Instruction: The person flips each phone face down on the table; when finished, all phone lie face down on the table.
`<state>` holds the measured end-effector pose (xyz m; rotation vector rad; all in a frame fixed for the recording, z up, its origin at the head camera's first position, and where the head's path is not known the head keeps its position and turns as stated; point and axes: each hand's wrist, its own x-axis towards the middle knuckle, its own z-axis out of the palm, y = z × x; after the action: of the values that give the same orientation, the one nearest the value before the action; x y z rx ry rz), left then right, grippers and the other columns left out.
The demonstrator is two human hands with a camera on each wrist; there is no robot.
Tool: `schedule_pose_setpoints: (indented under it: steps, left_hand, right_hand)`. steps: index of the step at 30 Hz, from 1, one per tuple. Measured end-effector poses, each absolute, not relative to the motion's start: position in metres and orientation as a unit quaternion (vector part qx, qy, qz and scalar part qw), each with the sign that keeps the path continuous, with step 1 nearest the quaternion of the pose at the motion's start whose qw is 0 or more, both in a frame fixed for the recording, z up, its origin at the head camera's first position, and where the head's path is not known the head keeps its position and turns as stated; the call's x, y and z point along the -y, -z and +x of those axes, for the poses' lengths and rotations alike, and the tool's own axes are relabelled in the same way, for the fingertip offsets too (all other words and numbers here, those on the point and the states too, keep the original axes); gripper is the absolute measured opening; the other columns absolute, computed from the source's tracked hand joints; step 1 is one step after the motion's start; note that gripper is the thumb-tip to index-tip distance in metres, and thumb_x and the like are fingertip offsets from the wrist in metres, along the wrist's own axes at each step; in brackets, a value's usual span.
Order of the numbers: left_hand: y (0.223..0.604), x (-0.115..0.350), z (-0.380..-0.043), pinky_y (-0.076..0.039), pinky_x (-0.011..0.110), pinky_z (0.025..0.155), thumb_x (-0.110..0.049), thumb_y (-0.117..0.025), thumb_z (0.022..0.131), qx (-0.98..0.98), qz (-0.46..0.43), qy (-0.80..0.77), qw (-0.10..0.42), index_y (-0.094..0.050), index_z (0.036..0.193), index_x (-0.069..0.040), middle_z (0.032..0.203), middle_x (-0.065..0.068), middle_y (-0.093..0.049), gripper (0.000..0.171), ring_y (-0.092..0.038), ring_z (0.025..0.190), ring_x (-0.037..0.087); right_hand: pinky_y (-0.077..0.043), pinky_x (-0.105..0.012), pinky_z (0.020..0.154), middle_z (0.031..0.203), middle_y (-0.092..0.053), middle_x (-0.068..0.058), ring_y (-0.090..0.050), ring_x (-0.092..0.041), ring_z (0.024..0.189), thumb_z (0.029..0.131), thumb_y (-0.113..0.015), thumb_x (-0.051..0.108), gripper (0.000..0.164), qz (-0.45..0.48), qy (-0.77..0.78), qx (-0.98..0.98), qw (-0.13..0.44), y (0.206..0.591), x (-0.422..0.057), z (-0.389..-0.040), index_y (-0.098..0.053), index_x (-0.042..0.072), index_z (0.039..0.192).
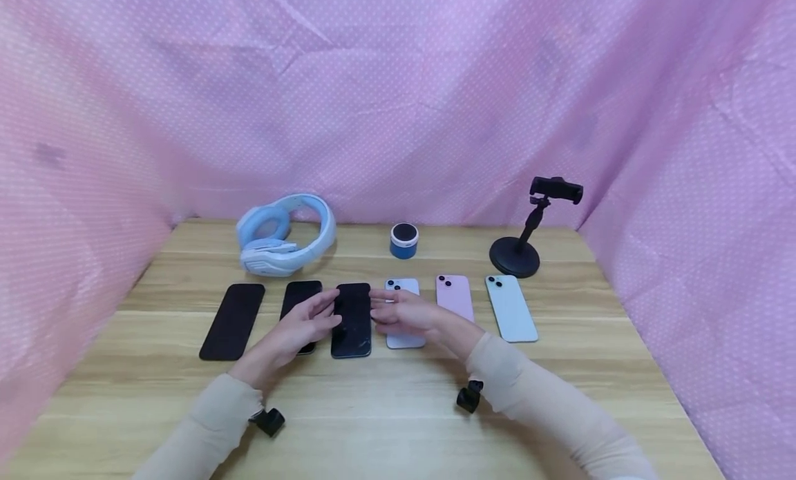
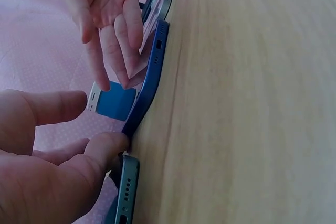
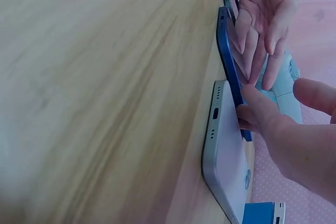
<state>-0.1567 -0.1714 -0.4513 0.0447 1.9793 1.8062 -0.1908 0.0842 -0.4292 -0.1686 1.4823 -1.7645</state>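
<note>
Both hands reach in from either side of a phone (image 1: 353,336) lying with its black screen up; its blue edge shows in the left wrist view. My left hand (image 1: 305,326) has its fingertips right at the phone's left edge, passing over another dark phone (image 1: 297,293). At the right edge are the fingertips of my right hand (image 1: 407,314), which partly covers a pale lilac phone (image 1: 405,340) lying back up. The fingers of both hands are loosely extended, not curled around the phone. In the right wrist view the blue-edged phone (image 3: 226,45) lies beside the lilac one.
The row also holds a dark phone (image 1: 233,322) at far left, a pink phone (image 1: 455,297) and a mint phone (image 1: 512,309). Behind stand light-blue headphones (image 1: 317,242), a small blue speaker (image 1: 404,245) and a black phone stand (image 1: 515,257). Pink dotted cloth (image 1: 398,121) surrounds the wooden table (image 1: 373,425).
</note>
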Motion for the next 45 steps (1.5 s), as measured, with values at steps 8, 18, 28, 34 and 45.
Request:
schedule_pose_setpoints:
  steps: [8,18,28,34,45]
  left_hand:
    - [0.453,0.176,-0.154,-0.03,0.052,0.116,-0.016,-0.063,0.102,-0.718,0.032,-0.656,0.23,-0.026,0.16,-0.007,0.167,0.019,-0.016,0.07,-0.015,0.153,0.031]
    - [0.448,0.173,-0.158,-0.03,0.053,0.116,-0.014,-0.062,0.102,-0.714,0.022,-0.66,0.232,-0.026,0.16,-0.006,0.167,0.018,-0.014,0.068,-0.016,0.153,0.03]
    - [0.449,0.172,-0.157,-0.029,0.054,0.116,-0.01,-0.058,0.103,-0.705,0.027,-0.669,0.232,-0.024,0.16,-0.003,0.167,0.02,-0.011,0.066,-0.01,0.154,0.031]
    - [0.45,0.172,-0.157,-0.029,0.056,0.116,-0.01,-0.058,0.104,-0.707,0.029,-0.668,0.231,-0.025,0.16,-0.003,0.167,0.021,-0.011,0.065,-0.01,0.153,0.032]
    - [0.449,0.173,-0.157,-0.027,0.057,0.116,-0.012,-0.061,0.102,-0.709,0.031,-0.665,0.232,-0.024,0.16,-0.005,0.167,0.022,-0.013,0.069,-0.011,0.153,0.032]
  right_hand:
    - [-0.041,-0.048,0.111,0.149,-0.047,-0.025,-0.052,-0.03,0.133,0.103,-0.051,0.0,0.058,-0.037,0.706,-0.583,0.401,0.427,-0.078,-0.189,-0.03,-0.003,0.156]
    - [-0.038,-0.049,0.113,0.152,-0.041,-0.027,-0.04,-0.037,0.141,0.103,-0.051,-0.001,0.061,-0.037,0.722,-0.557,0.409,0.417,-0.08,-0.192,-0.023,-0.007,0.156]
    - [-0.043,-0.044,0.11,0.154,-0.039,-0.028,-0.037,-0.036,0.143,0.103,-0.05,0.0,0.058,-0.058,0.729,-0.549,0.404,0.409,-0.082,-0.195,-0.026,-0.006,0.156]
    - [-0.044,-0.044,0.11,0.155,-0.04,-0.025,-0.039,-0.032,0.143,0.103,-0.05,0.0,0.057,-0.053,0.74,-0.54,0.399,0.406,-0.08,-0.196,-0.029,-0.004,0.156]
    - [-0.045,-0.043,0.109,0.156,-0.037,-0.027,-0.044,-0.031,0.141,0.103,-0.052,0.002,0.058,-0.067,0.753,-0.518,0.4,0.401,-0.076,-0.197,-0.029,-0.004,0.156]
